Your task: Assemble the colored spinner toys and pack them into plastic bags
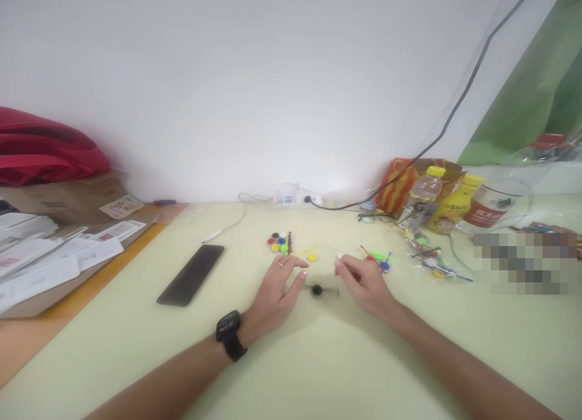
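My left hand [277, 290] rests on the pale green table [318, 359], fingers curled loosely, fingertips close to a small black round piece [317, 290] on a thin stick. A black watch is on that wrist. My right hand [361, 283] lies just right of the black piece, its fingertips pinched on a small white bit [341, 256]. A yellow disc [311, 257] sits between the hands, further back. A cluster of small coloured discs [279, 242] lies behind my left hand. Red, green and blue pieces on sticks [379, 259] lie behind my right hand.
A black phone [191, 274] lies to the left. White packets and a cardboard box [59, 250] fill the left edge. Bottles [425, 205] and a plastic bag of coloured pieces [431, 262] stand at the right. A power strip [295, 199] with cables sits by the wall.
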Demonstrator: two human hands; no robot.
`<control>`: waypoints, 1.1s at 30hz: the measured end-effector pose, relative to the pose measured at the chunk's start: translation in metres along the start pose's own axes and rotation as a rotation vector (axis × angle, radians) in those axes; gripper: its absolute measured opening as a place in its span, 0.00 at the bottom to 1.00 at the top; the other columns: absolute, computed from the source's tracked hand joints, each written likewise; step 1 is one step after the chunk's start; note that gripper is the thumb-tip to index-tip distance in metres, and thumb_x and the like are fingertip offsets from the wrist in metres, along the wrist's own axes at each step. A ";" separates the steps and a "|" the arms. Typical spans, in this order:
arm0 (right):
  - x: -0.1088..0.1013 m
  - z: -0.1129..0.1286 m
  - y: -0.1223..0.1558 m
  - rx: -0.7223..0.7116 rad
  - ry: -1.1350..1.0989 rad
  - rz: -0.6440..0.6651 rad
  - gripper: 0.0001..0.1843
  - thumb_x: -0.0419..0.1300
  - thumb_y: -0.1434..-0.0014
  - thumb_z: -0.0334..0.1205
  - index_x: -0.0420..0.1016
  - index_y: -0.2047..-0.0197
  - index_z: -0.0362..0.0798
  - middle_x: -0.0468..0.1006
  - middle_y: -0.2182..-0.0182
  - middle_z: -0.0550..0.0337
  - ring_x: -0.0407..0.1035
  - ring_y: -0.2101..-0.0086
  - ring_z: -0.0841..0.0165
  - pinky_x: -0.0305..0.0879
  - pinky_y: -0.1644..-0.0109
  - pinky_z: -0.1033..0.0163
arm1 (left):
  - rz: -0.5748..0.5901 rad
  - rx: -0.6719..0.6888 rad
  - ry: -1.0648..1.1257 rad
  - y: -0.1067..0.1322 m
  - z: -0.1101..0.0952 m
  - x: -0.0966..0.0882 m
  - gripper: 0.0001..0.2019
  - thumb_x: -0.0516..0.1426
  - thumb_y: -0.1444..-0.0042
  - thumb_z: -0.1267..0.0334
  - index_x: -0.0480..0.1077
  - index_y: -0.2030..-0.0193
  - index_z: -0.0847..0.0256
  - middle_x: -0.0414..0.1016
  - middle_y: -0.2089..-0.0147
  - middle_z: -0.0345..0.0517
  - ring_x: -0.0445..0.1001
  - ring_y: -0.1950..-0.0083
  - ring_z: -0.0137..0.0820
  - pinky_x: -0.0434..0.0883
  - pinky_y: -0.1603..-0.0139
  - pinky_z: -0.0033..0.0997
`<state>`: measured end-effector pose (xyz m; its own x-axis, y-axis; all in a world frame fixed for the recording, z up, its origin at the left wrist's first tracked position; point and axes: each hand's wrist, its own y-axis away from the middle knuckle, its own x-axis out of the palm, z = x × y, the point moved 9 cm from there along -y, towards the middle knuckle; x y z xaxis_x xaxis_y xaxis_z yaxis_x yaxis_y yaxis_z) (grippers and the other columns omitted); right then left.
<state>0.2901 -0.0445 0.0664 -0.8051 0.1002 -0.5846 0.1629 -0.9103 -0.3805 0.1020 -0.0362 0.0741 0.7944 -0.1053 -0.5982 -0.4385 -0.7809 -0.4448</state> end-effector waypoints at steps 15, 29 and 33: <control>0.016 0.011 0.005 -0.101 0.120 0.122 0.09 0.54 0.30 0.42 0.74 0.55 0.50 0.77 0.64 0.60 0.64 0.75 0.71 0.59 0.68 0.63 | 0.017 0.016 -0.026 -0.001 -0.001 0.003 0.08 0.52 0.28 0.63 0.70 0.48 0.54 0.74 0.49 0.45 0.69 0.43 0.40 0.65 0.38 0.44; 0.036 0.022 0.014 -0.211 0.196 0.299 0.13 0.53 0.29 0.39 0.77 0.47 0.55 0.73 0.48 0.55 0.71 0.69 0.71 0.69 0.57 0.60 | 0.020 -0.019 -0.023 -0.002 0.004 0.005 0.08 0.52 0.28 0.62 0.71 0.48 0.54 0.74 0.49 0.45 0.69 0.43 0.40 0.66 0.39 0.44; 0.038 0.018 0.014 -0.205 0.168 0.302 0.12 0.54 0.30 0.37 0.76 0.48 0.54 0.76 0.50 0.56 0.75 0.62 0.67 0.69 0.54 0.60 | 0.014 -0.017 -0.018 -0.001 0.004 0.004 0.08 0.53 0.29 0.62 0.71 0.49 0.54 0.74 0.50 0.46 0.69 0.44 0.41 0.66 0.39 0.45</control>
<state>0.2510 -0.0605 0.0519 -0.6015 -0.0802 -0.7948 0.5022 -0.8117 -0.2982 0.1043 -0.0331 0.0693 0.7803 -0.1056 -0.6164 -0.4426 -0.7896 -0.4250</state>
